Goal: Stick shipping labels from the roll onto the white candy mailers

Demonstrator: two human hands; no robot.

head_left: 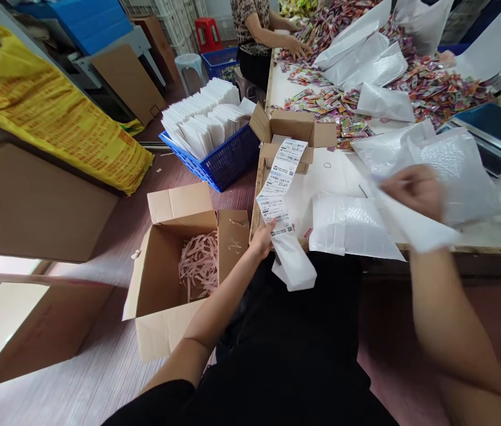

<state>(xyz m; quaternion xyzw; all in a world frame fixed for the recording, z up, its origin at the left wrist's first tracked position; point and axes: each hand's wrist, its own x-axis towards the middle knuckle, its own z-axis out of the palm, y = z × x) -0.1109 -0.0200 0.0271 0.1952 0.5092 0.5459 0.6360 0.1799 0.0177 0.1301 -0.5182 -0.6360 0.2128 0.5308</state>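
My left hand (pixel 263 238) grips a strip of printed labels (pixel 282 168) that runs up into a small cardboard box (pixel 292 123) on the table; its blank white tail hangs below my fingers. Blurred by motion, my right hand (pixel 414 190) is closed at the upper end of a white sheet or flap (pixel 423 228); what exactly the fingertips pinch is unclear. Between my hands, a padded white mailer (pixel 348 225) lies at the table's front edge. More white mailers (pixel 459 171) lie behind and beside my right hand.
Small colourful packets (pixel 441 89) and mailers cover the table's back, where a person (pixel 254 35) works. At left are a blue basket (pixel 228 160) of white envelopes, an open carton (pixel 157 272) with pink strips and a yellow sack (pixel 55 112). Another person's hand shows top right.
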